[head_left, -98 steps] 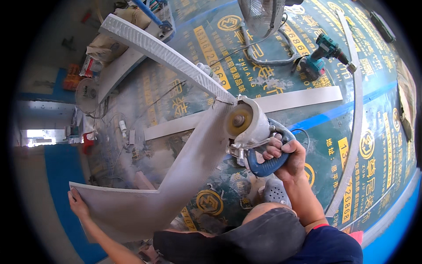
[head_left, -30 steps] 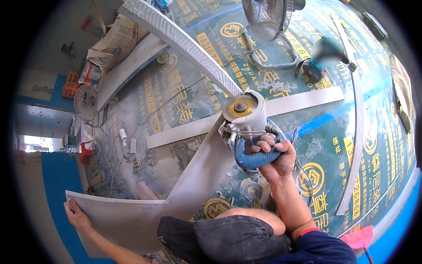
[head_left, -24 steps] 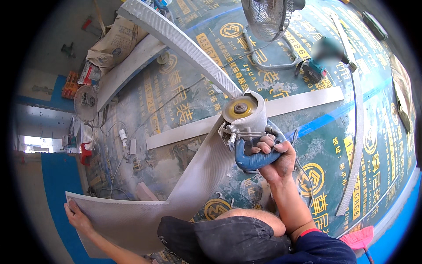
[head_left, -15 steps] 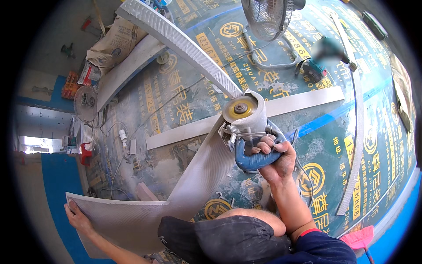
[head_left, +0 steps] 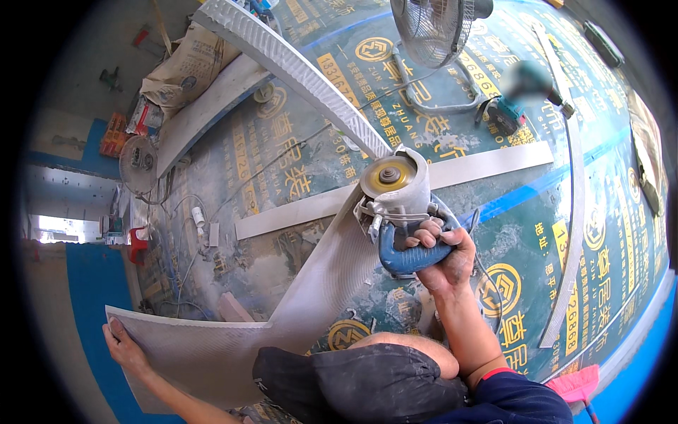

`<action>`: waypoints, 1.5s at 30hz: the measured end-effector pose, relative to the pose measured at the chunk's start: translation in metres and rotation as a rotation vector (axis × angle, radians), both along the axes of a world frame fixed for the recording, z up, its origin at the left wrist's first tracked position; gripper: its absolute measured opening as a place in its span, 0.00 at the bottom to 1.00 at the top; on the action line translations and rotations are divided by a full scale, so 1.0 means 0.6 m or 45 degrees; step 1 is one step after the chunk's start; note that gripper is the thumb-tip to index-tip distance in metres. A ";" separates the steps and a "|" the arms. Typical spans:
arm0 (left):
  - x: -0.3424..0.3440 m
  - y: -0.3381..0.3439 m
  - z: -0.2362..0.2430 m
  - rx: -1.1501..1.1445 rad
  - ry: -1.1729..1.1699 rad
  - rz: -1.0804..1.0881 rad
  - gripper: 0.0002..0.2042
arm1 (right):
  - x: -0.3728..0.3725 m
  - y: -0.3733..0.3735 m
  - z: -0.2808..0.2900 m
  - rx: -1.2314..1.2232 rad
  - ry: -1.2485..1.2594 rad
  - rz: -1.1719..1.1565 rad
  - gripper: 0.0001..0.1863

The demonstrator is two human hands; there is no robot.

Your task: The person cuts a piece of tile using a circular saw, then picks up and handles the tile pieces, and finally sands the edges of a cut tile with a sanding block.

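Observation:
My right hand [head_left: 445, 258] is closed on the blue handle [head_left: 399, 258] of a dusty circular cutter, its yellow disc [head_left: 381, 180] uncovered toward me. The disc sits at the lower end of a long, ridged pale strip [head_left: 282, 71]. A wide white notched board [head_left: 191, 357] runs from below the cutter down to the lower left, where my left hand [head_left: 123, 343] grips its edge. A cord hangs beside my right forearm. My bent bare knee and dark shorts are at the bottom.
Green printed floor sheeting carries a flat white strip [head_left: 494, 159], a long strip [head_left: 565, 297] at right, a teal drill [head_left: 508, 113] and a mesh fan [head_left: 424, 25]. Paper sacks [head_left: 180, 78], another board [head_left: 208, 106] and cords lie left; a pink broom [head_left: 572, 381] is lower right.
Since the oldest frame, the cutter and my right hand have shifted slightly up and leftward in view, and my left hand lower. In the last second almost nothing has moved.

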State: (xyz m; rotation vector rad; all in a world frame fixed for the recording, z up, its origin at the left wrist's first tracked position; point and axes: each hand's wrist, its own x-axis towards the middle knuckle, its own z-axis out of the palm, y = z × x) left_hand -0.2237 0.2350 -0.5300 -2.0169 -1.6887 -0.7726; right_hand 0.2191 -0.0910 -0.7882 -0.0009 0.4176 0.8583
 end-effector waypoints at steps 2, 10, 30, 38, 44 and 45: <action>0.001 0.000 0.000 0.004 -0.011 0.005 0.39 | 0.000 0.000 0.002 -0.002 -0.003 0.001 0.15; -0.003 0.001 0.006 -0.115 -0.051 -0.035 0.38 | 0.000 -0.001 0.003 -0.026 -0.079 0.022 0.13; -0.001 0.001 0.000 -0.008 -0.006 -0.031 0.38 | 0.001 -0.001 -0.002 -0.087 -0.056 0.025 0.13; -0.007 0.005 -0.001 -0.001 -0.019 -0.006 0.39 | 0.001 -0.001 -0.003 -0.115 -0.074 0.033 0.12; 0.008 -0.005 0.007 -0.122 -0.040 0.010 0.39 | 0.001 -0.002 -0.003 -0.125 -0.093 0.034 0.11; 0.009 -0.006 0.008 -0.134 -0.035 0.013 0.39 | 0.001 -0.001 -0.002 -0.126 -0.100 0.032 0.11</action>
